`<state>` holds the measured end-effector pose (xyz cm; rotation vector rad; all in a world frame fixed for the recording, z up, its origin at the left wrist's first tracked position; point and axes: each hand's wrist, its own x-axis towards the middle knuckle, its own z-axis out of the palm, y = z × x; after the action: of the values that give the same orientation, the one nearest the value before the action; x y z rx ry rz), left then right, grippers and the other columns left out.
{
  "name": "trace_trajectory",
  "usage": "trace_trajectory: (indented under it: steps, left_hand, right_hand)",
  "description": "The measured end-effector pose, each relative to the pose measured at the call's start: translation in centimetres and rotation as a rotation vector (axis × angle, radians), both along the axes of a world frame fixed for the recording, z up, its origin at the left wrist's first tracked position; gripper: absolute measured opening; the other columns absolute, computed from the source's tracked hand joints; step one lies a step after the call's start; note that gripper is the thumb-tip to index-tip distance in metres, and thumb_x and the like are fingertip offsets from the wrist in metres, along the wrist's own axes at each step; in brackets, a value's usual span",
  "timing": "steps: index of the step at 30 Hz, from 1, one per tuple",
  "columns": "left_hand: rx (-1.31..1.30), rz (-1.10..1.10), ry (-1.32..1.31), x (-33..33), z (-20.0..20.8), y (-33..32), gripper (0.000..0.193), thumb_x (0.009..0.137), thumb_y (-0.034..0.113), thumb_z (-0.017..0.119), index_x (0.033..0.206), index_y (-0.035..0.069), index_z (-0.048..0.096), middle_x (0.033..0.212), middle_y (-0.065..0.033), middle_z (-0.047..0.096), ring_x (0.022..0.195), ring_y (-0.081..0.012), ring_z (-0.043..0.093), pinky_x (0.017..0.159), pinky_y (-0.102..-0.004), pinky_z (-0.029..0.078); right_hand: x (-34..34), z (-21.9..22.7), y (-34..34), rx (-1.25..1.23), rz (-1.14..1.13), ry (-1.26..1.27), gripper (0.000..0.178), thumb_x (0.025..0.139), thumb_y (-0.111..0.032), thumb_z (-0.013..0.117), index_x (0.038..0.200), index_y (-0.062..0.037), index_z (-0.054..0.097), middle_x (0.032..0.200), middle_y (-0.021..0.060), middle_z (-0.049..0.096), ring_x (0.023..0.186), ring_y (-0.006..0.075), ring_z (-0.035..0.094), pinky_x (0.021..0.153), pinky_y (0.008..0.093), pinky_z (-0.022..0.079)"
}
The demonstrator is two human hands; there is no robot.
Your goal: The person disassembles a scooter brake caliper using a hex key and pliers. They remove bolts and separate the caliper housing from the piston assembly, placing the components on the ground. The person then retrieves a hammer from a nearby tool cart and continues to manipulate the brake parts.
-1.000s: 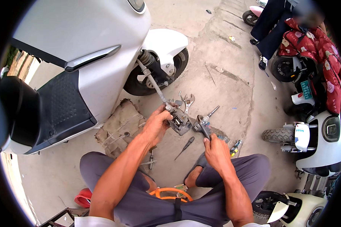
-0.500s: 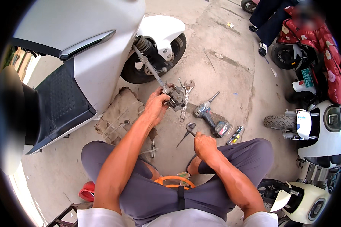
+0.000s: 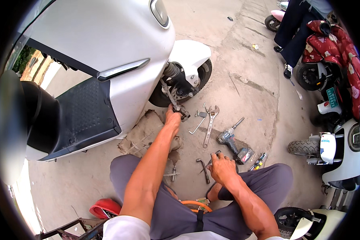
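Wrench (image 3: 204, 172) set down, caliper (image 3: 184, 114) in left fingers (image 3: 171, 112)

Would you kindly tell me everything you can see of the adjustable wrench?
The adjustable wrench looks like silvery metal, with a broad head, parted jaws and a long handle that seems to have a hole at its end. It lies on the concrete ground, jaws toward the picture's top, left of the cordless driver. Nothing holds it.

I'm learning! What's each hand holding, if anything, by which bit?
Left hand: the metal part, by its left side. Right hand: at the screwdriver handle; grip unclear.
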<state>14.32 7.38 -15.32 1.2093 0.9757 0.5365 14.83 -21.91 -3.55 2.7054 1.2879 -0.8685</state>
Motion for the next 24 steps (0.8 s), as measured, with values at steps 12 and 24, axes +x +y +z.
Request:
trace_trajectory:
  steps: [12, 24]
  left_hand:
    - [-0.745, 0.183, -0.521, 0.0, 9.1, -5.4, 0.087, 0.092, 0.057, 0.052, 0.16, 0.015, 0.018, 0.16, -0.0109, 0.027, 0.148, -0.0298, 0.027, 0.122, -0.0585, 0.012]
    - [0.519, -0.252, -0.326, -3.3, 12.9, -10.5, 0.065, 0.069, -0.009, 0.047, 0.134, -0.005, 0.046, 0.123, -0.0255, 0.06, 0.127, -0.0394, 0.05, 0.111, -0.0439, 0.037]
  right_hand:
    - [4.1, 1.5, 2.3, 0.689, -0.298, 0.032, 0.072, 0.097, -0.035, 0.06, 0.15, 0.0065, 0.033, 0.152, 0.0336, 0.034, 0.141, 0.0469, 0.035, 0.117, 0.0504, 0.029]
    - [10.4, 1.2, 1.3, 1.119, -0.726, 0.274, 0.041, 0.09, -0.026, 0.067, 0.125, -0.0042, 0.069, 0.134, 0.0196, 0.061, 0.107, 0.0321, 0.064, 0.091, 0.0425, 0.056]
